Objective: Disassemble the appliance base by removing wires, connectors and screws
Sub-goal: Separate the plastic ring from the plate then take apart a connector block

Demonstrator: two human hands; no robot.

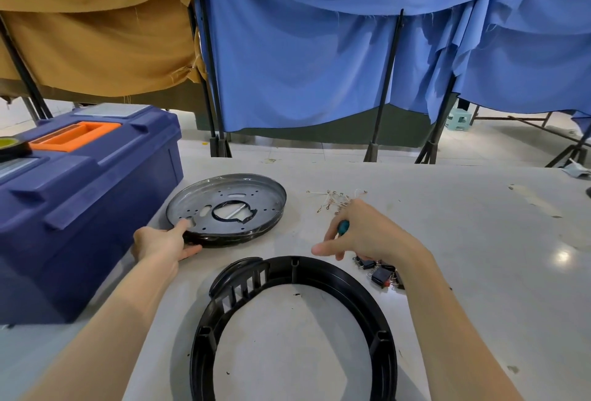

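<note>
A round dark metal base plate (pixel 256 199) with holes and a central cut-out lies on the white table, left of centre. My left hand (pixel 163 242) grips its near left rim, thumb on top. My right hand (pixel 364 232) hovers to the right of the plate, closed around a screwdriver with a teal handle (pixel 343 227). A large black plastic ring (pixel 297 320) lies close to me in the middle. Loose wires with metal terminals (pixel 334 199) lie beyond my right hand. Small black switch connectors (pixel 380 274) sit under my right wrist.
A dark blue toolbox (pixel 80 208) with an orange handle stands at the left, close to the plate, with a roll of tape (pixel 12 146) on its lid. Blue and tan cloths hang on stands behind the table's far edge.
</note>
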